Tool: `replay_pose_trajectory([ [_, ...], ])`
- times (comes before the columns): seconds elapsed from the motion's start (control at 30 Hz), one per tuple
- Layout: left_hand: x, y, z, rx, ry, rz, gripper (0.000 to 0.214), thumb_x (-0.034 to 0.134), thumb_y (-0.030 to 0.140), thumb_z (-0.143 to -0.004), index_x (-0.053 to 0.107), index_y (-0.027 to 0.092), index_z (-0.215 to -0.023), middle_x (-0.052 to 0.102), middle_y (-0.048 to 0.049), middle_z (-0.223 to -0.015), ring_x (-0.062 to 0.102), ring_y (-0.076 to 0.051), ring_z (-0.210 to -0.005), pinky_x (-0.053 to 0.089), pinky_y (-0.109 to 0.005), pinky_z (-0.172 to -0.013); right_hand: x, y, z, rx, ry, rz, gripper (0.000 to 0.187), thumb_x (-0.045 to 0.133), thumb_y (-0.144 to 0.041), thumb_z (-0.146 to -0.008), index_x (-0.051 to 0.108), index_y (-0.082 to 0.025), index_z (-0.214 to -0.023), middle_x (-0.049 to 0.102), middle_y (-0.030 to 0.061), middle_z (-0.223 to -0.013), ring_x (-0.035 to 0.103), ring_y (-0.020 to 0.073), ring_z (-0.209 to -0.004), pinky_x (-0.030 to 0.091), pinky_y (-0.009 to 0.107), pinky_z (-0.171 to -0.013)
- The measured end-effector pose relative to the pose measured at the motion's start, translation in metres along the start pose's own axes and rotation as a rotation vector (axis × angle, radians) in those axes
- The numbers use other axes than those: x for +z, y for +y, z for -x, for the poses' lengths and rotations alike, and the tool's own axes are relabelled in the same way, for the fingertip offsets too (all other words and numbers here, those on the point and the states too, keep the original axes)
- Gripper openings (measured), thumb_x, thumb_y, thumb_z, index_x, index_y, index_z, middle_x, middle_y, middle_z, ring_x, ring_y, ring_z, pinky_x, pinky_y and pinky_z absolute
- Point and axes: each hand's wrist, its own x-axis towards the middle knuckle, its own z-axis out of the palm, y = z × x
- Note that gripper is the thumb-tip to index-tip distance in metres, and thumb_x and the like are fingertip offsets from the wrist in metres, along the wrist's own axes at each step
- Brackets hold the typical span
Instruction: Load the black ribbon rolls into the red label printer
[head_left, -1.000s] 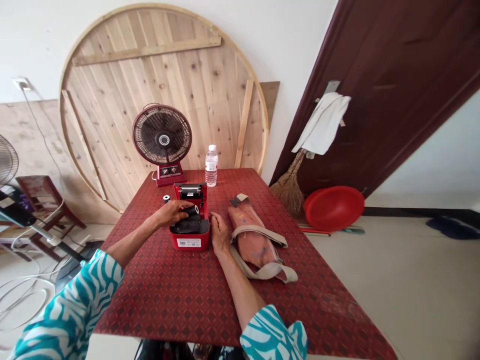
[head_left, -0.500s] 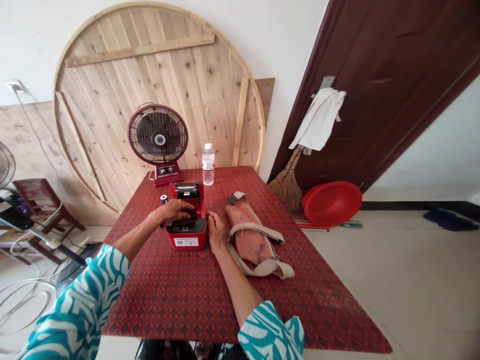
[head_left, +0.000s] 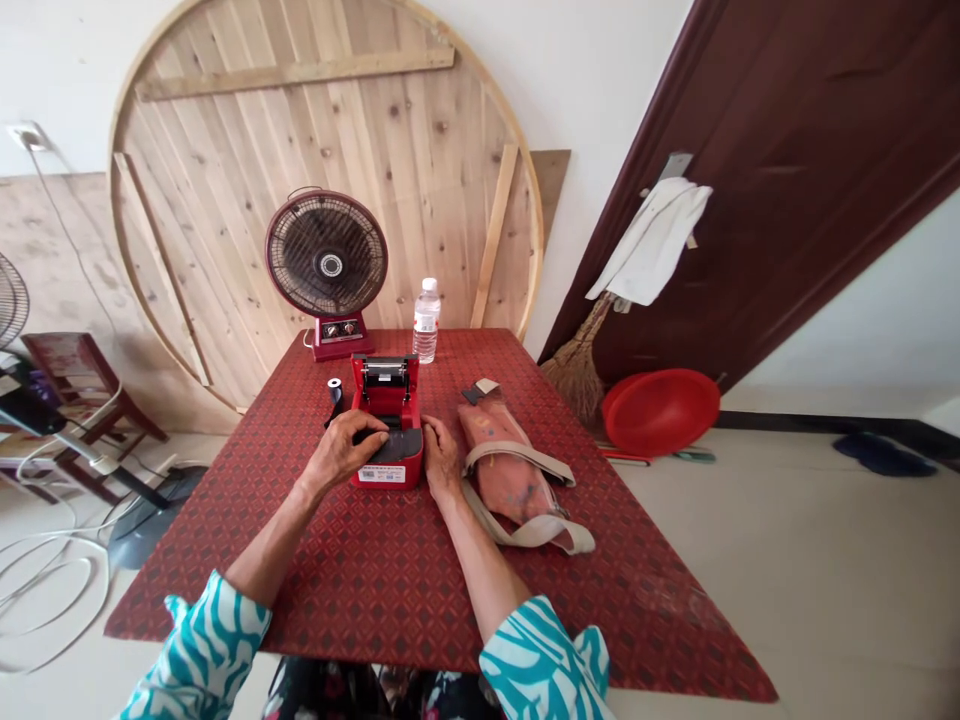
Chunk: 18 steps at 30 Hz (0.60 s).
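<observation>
A red receipt printer stands on the table with its lid raised. My left hand reaches over its left front corner, thumb and fingers closed at the edge of a dark strip that lies across the front top. The strip looks like paper; its other end is hidden in the printer. Along the printer's right side, my right hand grips the wall with bent fingers. Left of the printer is a small roll with a dark tail.
A red fan and a water bottle stand at the back of the patterned table. Right of my right hand lies a reddish pouch with a beige strap. A round wooden board leans on the wall behind.
My left hand has come out of the printer's open bay toward its front edge, and the dark strip now covers the front panel. My right hand stays at the printer's side.
</observation>
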Motion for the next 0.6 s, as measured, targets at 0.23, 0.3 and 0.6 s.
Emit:
replay_pose_trajectory([
  [0.23,0.006,-0.005,0.003,0.088,0.053,0.013,0.017,0.058,0.033,-0.083,0.070,0.022,-0.086,0.070,-0.0064,-0.095,0.062,-0.021,-0.095,0.045,-0.036,-0.094,-0.001,0.002,0.003,0.015,-0.015,0.008,0.035,0.046,-0.040,-0.081,0.068,-0.020,-0.097,0.070,0.0061,-0.103,0.062,0.0232,-0.099,0.045,0.036,-0.092],
  [0.3,0.007,-0.006,0.004,0.083,0.051,0.020,0.017,0.058,0.034,-0.084,0.070,0.022,-0.086,0.070,-0.0064,-0.096,0.062,-0.021,-0.097,0.044,-0.037,-0.095,-0.003,0.002,0.002,0.026,0.006,-0.006,0.037,0.046,-0.042,-0.081,0.067,-0.019,-0.102,0.069,0.0076,-0.107,0.061,0.0232,-0.103,0.043,0.037,-0.094],
  [0.6,0.015,-0.010,0.007,0.105,0.143,0.019,0.021,0.059,0.032,-0.083,0.065,0.023,-0.102,0.065,-0.0084,-0.108,0.056,-0.023,-0.108,0.040,-0.041,-0.100,0.014,-0.040,-0.074,-0.114,-0.034,-0.083,0.046,0.044,-0.050,-0.086,0.059,-0.019,-0.117,0.061,0.0084,-0.125,0.054,0.0223,-0.117,0.041,0.039,-0.100],
])
